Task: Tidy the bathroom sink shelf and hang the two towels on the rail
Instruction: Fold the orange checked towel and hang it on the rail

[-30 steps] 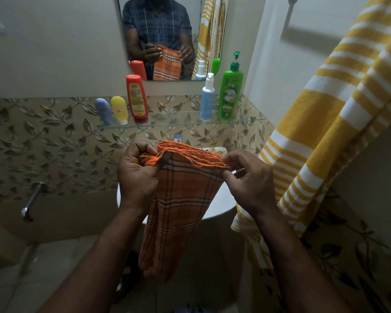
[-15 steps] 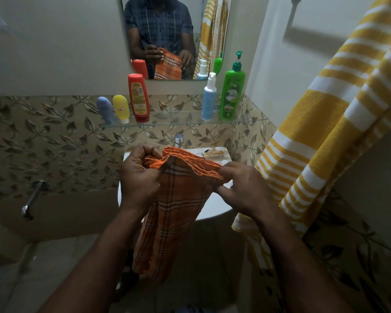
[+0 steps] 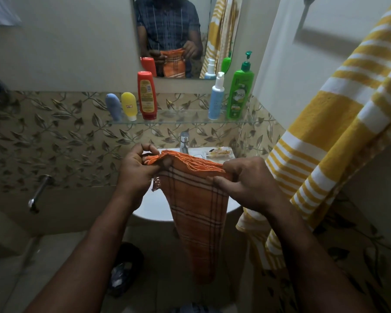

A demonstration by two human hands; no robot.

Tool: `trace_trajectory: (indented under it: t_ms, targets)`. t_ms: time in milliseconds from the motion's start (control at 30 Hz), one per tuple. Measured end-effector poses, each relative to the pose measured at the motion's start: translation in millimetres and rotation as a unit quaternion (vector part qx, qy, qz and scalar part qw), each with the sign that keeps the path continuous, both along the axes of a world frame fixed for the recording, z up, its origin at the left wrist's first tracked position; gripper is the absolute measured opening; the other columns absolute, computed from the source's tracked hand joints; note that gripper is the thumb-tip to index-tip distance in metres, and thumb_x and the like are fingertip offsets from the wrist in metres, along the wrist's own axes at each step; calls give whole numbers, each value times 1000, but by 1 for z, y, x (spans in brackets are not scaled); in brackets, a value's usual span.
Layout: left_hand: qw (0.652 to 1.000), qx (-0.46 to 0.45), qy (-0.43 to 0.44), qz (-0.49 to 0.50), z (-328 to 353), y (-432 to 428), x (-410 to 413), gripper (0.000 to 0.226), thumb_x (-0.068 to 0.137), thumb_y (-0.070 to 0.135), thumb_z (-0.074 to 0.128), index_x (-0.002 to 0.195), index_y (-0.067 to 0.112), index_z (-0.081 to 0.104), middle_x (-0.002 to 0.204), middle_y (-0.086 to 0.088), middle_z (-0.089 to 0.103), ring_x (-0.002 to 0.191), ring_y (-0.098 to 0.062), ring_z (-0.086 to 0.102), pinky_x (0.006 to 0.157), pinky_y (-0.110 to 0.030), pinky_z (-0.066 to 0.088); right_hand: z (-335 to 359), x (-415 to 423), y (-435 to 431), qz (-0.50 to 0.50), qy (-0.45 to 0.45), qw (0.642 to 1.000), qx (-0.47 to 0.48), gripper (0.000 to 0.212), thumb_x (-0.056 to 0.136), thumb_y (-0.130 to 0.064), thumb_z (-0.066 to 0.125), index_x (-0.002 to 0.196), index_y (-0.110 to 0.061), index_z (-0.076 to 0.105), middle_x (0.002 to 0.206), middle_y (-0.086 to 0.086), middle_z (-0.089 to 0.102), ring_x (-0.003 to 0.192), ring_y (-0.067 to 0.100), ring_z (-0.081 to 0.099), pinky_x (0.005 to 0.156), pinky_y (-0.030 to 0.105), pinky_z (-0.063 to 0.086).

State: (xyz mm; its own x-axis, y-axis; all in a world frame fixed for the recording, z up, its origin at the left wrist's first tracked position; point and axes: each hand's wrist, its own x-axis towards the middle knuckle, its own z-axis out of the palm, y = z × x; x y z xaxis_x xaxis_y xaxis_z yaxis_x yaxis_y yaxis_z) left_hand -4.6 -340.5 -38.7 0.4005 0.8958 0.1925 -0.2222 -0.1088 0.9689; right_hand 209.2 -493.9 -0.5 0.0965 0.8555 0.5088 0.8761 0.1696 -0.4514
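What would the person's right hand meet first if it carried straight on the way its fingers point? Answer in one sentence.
The right hand, pinching the orange checked cloth towel, points leftward along its gathered top edge; it would probably meet the left hand first, though depth is unclear.

Both bare forearms reach forward from the bottom of the view, hands level and apart. The left hand (image 3: 137, 169) pinches the top edge of an orange checked cloth towel (image 3: 194, 211) with curled fingers; the right hand (image 3: 251, 182) pinches the same edge, knuckles up.
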Motion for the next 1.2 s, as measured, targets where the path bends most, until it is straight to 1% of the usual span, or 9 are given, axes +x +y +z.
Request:
trace_trajectory:
  t_ms: [100, 200, 333, 533, 667, 767, 900, 1033, 1200]
  targets:
    - [991, -55, -95, -73, 0, -1, -2, 48, 75, 25, 86, 114, 14, 60, 98, -5, 78, 89, -20, 76, 69, -30, 64, 9, -6, -1, -4, 65, 997, 31, 41, 89, -38, 70, 62, -8, 62, 54, 2, 58, 48, 12, 52, 44, 31, 37]
    - [977, -47, 0, -207, -19, -6, -2, 49, 72, 38, 92, 117, 26, 76, 116, -3, 77, 110, -22, 73, 94, -41, 61, 17, -7, -3, -17, 112, 991, 73, 39, 89, -33, 71, 60, -10, 60, 53, 2, 55, 46, 13, 49, 43, 29, 36]
    - [986, -51, 40, -154, -35, -18, 6, 30, 84, 21, 74, 110, 34, 82, 120, -6, 78, 114, -30, 74, 106, -61, 53, 23, 0, -2, -49, 126, 987, 85, 31, 89, -22, 81, 64, -13, 64, 55, -1, 56, 49, 10, 50, 45, 29, 39]
    - [985, -88, -10, -149, -22, -27, 15, 26, 96, 36, 61, 109, 27, 82, 118, -13, 78, 110, -35, 75, 102, -53, 56, 17, 0, 0, 14, 388, 906, 169, 46, 83, -27, 87, 115, -17, 55, 94, 10, 70, 82, 21, 73, 68, 34, 60]
    - [984, -134, -13, -113, -12, -39, 25, 36, 96, 42, 70, 105, 9, 80, 111, -22, 78, 105, -42, 76, 98, -57, 59, -50, -10, -8, 120, 600, 789, -54, 74, 77, -43, 88, 132, -2, 61, 117, 8, 78, 108, 23, 76, 85, 33, 62]
    - [989, -116, 51, -82, -11, -36, 28, 56, 91, 58, 62, 103, 6, 78, 105, -21, 80, 105, -45, 75, 97, -57, 59, -88, -22, -16, 21, 570, 817, -82, 17, 96, -12, 67, 110, -14, 77, 101, -5, 82, 97, 11, 78, 79, 21, 59]
    - [981, -81, 96, -146, -20, -19, 9, 72, 80, 80, 67, 100, 12, 79, 96, -11, 79, 90, -30, 76, 83, -42, 61, -82, -26, -9, -6, 581, 813, -38, 24, 106, -8, 51, 120, 0, 70, 100, -4, 82, 97, 9, 77, 80, 20, 59]
    - [960, -30, 155, -230, -46, -23, -10, 28, 86, 8, 82, 112, 14, 76, 107, -3, 81, 100, -17, 77, 85, -26, 57, -82, -27, 0, -23, 684, 727, -46, 44, 97, -25, 62, 125, 9, 67, 119, 25, 75, 113, 40, 73, 92, 48, 63]
    - [981, -87, 83, -151, -48, -34, -4, 16, 96, 1, 67, 105, 9, 78, 98, -8, 81, 86, -19, 78, 70, -24, 59, -73, -10, -7, 63, 718, 686, -98, 56, 91, -42, 73, 127, 2, 72, 128, 27, 71, 119, 40, 70, 94, 50, 61]
